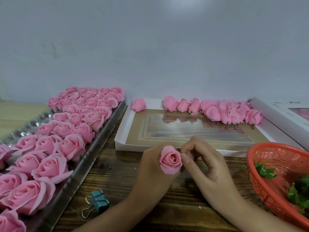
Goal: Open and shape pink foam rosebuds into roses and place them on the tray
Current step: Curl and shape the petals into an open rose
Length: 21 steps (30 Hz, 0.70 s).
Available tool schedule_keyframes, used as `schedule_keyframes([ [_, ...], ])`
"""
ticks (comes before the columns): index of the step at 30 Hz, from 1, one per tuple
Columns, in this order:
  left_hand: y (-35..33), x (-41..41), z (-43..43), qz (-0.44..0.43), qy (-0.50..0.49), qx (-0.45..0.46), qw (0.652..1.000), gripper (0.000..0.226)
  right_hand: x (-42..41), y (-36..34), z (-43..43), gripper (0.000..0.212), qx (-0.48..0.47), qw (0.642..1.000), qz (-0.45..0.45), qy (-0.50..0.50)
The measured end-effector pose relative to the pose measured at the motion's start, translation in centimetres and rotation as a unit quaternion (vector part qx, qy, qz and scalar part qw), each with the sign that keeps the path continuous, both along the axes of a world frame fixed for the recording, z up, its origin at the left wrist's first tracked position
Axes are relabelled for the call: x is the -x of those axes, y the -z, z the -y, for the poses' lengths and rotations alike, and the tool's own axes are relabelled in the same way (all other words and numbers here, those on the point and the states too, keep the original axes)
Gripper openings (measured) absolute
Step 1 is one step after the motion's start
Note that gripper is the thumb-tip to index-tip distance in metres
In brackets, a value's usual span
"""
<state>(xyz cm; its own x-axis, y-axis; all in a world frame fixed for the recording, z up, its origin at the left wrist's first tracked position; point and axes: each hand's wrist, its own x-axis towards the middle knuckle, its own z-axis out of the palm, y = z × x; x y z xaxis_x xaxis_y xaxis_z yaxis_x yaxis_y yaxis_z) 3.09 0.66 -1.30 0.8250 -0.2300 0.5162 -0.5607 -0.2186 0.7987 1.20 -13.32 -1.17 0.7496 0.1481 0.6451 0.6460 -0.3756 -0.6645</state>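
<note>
My left hand (pixel 150 166) grips a pink foam rose (pixel 170 159) from below and behind, holding it upright above the wooden table. My right hand (pixel 205 164) pinches the rose's outer petal at its right edge with thumb and forefinger. The rose is partly opened, its centre still curled. A clear plastic tray (pixel 93 146) at the left holds several shaped pink roses (pixel 55 148) in rows. Closed pink rosebuds (pixel 222 111) lie in a row along the far edge of a flat white box lid (pixel 122 131) behind my hands.
A red plastic basket (pixel 260 166) with green leaf pieces (pixel 265 171) stands at the right. A teal binder clip (pixel 98 201) lies on the dark wooden table (pixel 113 180) near my left forearm. A grey wall runs behind. A second white box (pixel 280 114) sits far right.
</note>
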Motion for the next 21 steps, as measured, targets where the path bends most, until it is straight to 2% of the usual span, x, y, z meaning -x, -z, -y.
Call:
schedule_keyframes([
  [5, -0.02, -0.09, 0.10, 0.012, -0.003, 0.000, 1.000, 0.041, -0.03, -0.07, 0.03, 0.020, 0.017, 1.000, 0.006, 0.006],
  [8, 0.02, -0.11, 0.14, -0.004, 0.017, -0.013, 1.000, 0.023, -0.12, -0.09, -0.09, 0.022, 0.031, 0.999, 0.013, 0.011],
  [12, 0.01, -0.04, 0.17, 0.006, 0.005, 0.004, 1.000, 0.038, -0.11, 0.08, -0.12, 0.023, 0.018, 1.000, -0.003, 0.013],
  [21, 0.38, -0.12, 0.11, 0.014, 0.009, -0.007, 1.000, 0.043, -0.26, 0.05, -0.20, 0.015, 0.050, 0.998, -0.012, 0.042],
])
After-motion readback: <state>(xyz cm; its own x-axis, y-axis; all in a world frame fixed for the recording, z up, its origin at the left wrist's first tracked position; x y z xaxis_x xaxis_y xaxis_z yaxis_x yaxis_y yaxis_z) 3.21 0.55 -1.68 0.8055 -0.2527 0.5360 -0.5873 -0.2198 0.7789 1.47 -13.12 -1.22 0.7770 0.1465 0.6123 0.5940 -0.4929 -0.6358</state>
